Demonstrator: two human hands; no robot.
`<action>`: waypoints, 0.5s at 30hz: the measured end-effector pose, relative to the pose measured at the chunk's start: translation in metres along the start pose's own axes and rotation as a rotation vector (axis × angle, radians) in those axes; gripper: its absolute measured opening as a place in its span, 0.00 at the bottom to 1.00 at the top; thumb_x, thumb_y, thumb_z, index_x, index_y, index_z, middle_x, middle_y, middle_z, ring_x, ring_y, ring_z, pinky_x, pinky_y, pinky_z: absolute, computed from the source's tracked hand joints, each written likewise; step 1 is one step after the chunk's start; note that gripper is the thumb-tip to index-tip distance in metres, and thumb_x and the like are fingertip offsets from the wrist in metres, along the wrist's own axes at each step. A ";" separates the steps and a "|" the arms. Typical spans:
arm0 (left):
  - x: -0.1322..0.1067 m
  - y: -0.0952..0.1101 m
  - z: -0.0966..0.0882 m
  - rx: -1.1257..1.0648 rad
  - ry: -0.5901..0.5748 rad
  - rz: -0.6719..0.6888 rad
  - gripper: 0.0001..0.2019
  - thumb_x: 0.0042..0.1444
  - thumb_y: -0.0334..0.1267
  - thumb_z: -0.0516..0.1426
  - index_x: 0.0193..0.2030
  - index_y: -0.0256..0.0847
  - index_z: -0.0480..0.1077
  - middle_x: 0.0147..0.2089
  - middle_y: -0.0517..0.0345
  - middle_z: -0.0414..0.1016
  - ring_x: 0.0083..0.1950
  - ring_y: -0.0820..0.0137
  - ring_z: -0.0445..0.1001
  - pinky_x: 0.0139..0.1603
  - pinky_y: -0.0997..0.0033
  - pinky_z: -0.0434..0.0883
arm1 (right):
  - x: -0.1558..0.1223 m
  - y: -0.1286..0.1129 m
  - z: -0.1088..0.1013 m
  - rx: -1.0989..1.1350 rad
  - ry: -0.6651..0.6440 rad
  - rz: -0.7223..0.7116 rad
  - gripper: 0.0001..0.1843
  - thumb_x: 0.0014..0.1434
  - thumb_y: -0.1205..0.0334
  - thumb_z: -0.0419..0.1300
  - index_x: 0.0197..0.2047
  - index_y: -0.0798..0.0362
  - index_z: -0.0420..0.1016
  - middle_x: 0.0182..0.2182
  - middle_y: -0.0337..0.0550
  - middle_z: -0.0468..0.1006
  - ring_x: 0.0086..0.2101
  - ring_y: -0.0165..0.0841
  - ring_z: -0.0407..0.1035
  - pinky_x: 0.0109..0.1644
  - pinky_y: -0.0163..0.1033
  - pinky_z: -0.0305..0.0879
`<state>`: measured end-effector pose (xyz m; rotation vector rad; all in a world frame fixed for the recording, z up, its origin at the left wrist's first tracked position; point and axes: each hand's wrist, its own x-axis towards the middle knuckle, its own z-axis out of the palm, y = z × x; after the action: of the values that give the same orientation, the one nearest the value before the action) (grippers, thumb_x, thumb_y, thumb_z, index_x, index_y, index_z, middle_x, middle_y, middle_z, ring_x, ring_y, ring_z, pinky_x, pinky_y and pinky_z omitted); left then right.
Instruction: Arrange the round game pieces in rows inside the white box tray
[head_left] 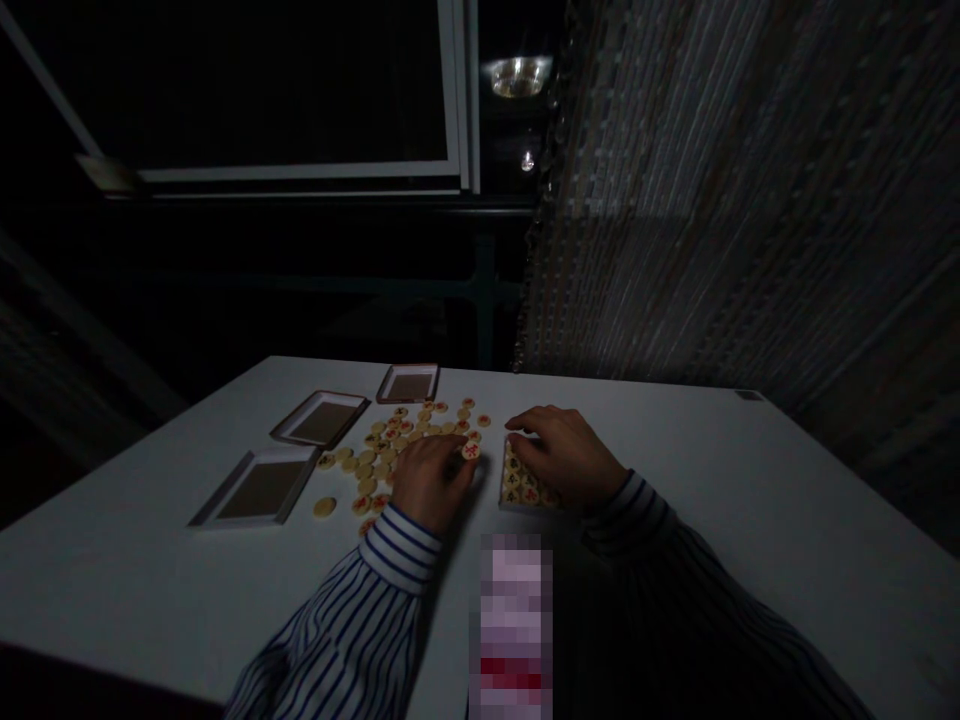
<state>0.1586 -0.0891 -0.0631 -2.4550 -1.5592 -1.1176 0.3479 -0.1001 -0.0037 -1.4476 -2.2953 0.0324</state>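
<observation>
My left hand is closed, pinching a round xiangqi piece with a red character between thumb and fingertips. It hovers at the right side of a loose spread of pale xiangqi pieces, some with red or dark characters and others blank side up. To the right, a small shallow box holds rows of pieces with their characters showing. My right hand arches over this box, covering its right part. Its thumb and forefinger are apart, with nothing visible between them; the other fingers are mostly hidden.
Three shallow box parts lie on the white table's left: a near tray, a middle one and a far one. One piece lies apart. A beaded curtain hangs behind the table. A pixelated patch covers the near middle.
</observation>
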 end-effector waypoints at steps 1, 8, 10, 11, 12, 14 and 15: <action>0.002 0.001 0.000 -0.006 -0.001 0.004 0.12 0.49 0.41 0.54 0.40 0.39 0.70 0.39 0.53 0.75 0.42 0.63 0.70 0.45 0.60 0.65 | 0.000 0.001 0.000 -0.001 -0.007 0.004 0.15 0.57 0.59 0.48 0.44 0.53 0.71 0.41 0.43 0.74 0.42 0.34 0.65 0.48 0.39 0.54; 0.014 0.009 0.009 -0.023 0.010 0.014 0.13 0.49 0.40 0.54 0.41 0.39 0.70 0.40 0.52 0.74 0.43 0.62 0.70 0.46 0.59 0.65 | 0.001 0.008 0.001 -0.013 0.011 0.011 0.15 0.57 0.59 0.48 0.44 0.53 0.71 0.40 0.42 0.74 0.41 0.32 0.65 0.47 0.38 0.55; 0.017 0.010 0.013 -0.035 0.015 0.017 0.13 0.49 0.39 0.55 0.41 0.38 0.70 0.40 0.52 0.74 0.43 0.62 0.70 0.46 0.58 0.65 | 0.002 0.010 0.001 -0.012 0.017 0.017 0.15 0.57 0.59 0.48 0.43 0.53 0.71 0.39 0.42 0.75 0.41 0.32 0.65 0.47 0.38 0.55; 0.017 0.011 0.015 -0.041 0.019 0.017 0.13 0.49 0.39 0.55 0.41 0.38 0.70 0.40 0.52 0.74 0.43 0.62 0.70 0.47 0.58 0.65 | 0.002 0.010 0.001 -0.009 0.017 0.023 0.15 0.57 0.59 0.48 0.43 0.53 0.71 0.39 0.42 0.75 0.41 0.32 0.65 0.47 0.38 0.55; 0.018 0.011 0.017 -0.047 0.024 0.018 0.13 0.49 0.40 0.55 0.40 0.38 0.70 0.40 0.52 0.74 0.43 0.62 0.70 0.47 0.58 0.64 | 0.002 0.011 0.002 -0.007 0.013 0.030 0.15 0.57 0.59 0.49 0.43 0.53 0.71 0.39 0.42 0.75 0.41 0.33 0.65 0.47 0.39 0.55; 0.017 0.011 0.022 -0.054 0.036 0.021 0.12 0.49 0.40 0.55 0.40 0.39 0.70 0.40 0.52 0.74 0.44 0.62 0.69 0.48 0.58 0.64 | 0.003 0.012 0.002 -0.010 -0.002 0.043 0.15 0.57 0.60 0.49 0.43 0.53 0.71 0.39 0.42 0.75 0.41 0.33 0.66 0.47 0.39 0.55; 0.016 0.011 0.024 -0.058 0.042 0.024 0.12 0.49 0.40 0.55 0.40 0.39 0.69 0.40 0.52 0.74 0.44 0.62 0.69 0.48 0.58 0.64 | 0.003 0.013 0.003 -0.016 -0.010 0.046 0.15 0.57 0.60 0.48 0.43 0.53 0.71 0.39 0.42 0.75 0.41 0.33 0.66 0.47 0.39 0.55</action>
<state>0.1846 -0.0729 -0.0682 -2.4615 -1.5035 -1.2197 0.3569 -0.0909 -0.0084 -1.5117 -2.2745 0.0352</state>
